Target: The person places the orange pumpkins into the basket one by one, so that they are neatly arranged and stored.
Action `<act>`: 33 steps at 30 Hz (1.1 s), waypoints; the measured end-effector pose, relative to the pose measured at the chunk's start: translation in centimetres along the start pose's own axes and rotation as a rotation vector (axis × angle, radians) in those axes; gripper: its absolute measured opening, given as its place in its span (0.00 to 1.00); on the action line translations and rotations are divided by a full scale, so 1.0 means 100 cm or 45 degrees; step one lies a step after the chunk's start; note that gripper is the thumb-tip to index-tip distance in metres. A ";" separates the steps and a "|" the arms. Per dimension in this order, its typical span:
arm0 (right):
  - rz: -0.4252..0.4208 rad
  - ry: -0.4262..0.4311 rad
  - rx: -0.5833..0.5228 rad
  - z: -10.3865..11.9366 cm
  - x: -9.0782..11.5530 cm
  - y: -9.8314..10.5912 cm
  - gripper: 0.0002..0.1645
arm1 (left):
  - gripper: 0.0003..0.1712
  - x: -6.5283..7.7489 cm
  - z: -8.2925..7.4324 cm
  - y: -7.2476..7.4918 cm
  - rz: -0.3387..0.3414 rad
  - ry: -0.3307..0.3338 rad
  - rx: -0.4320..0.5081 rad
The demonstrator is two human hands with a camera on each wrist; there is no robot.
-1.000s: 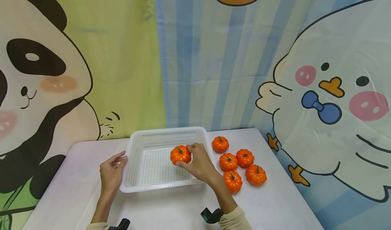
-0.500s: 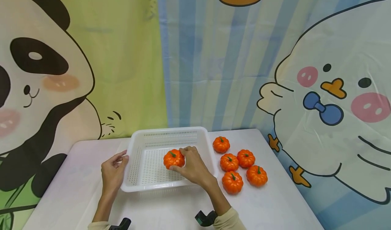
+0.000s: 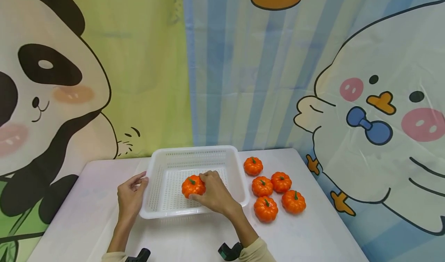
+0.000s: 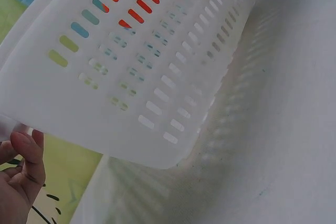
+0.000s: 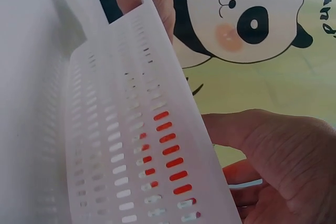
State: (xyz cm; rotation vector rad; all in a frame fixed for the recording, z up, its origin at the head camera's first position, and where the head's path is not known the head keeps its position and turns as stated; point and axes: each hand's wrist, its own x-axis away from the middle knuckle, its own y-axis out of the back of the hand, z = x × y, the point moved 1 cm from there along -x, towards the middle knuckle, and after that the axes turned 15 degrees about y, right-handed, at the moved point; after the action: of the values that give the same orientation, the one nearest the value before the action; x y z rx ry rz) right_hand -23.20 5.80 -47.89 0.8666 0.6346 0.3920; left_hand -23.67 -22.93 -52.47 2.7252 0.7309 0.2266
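Since the earlier frame, the held pumpkin [image 3: 192, 187] has shifted toward eight o'clock within the white basket [image 3: 180, 212], carried by the right hand [image 3: 217, 194]. Right hand: thumb and fingers curve around the pumpkin's three o'clock side, gripping it near the basket's centre; whether it touches the basket floor cannot be told. Left hand [image 3: 130, 198]: thumb and fingers pinch the basket rim at nine o'clock. Five loose pumpkins [image 3: 262, 186] stand clustered on the desk [image 3: 187, 240], between three and four o'clock from the basket. Backdrop [image 3: 229, 80]: printed cloth, at twelve o'clock.
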 end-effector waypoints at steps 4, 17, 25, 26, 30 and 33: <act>0.032 0.022 0.015 0.004 -0.003 -0.005 0.43 | 0.21 0.001 0.000 0.001 0.011 0.012 0.000; 0.076 0.087 0.046 0.011 -0.011 -0.019 0.38 | 0.20 0.001 0.000 0.002 0.015 -0.005 0.007; 0.083 0.154 0.042 0.015 -0.020 -0.030 0.25 | 0.21 0.002 0.000 0.002 0.001 -0.015 -0.015; 0.088 0.160 0.040 0.016 -0.022 -0.031 0.24 | 0.21 0.002 0.000 0.002 -0.001 -0.017 -0.015; 0.125 0.154 0.026 0.018 -0.025 -0.033 0.21 | 0.20 0.001 0.001 0.002 -0.002 -0.022 0.003; 0.148 0.132 0.005 0.019 -0.027 -0.035 0.22 | 0.20 0.001 0.001 0.001 -0.001 -0.019 0.010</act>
State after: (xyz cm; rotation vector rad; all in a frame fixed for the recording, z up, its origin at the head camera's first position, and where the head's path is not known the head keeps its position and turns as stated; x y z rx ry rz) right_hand -23.74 1.09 -48.84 0.8940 0.6821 0.5436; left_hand -23.49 -22.98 -52.57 2.7307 0.7299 0.2033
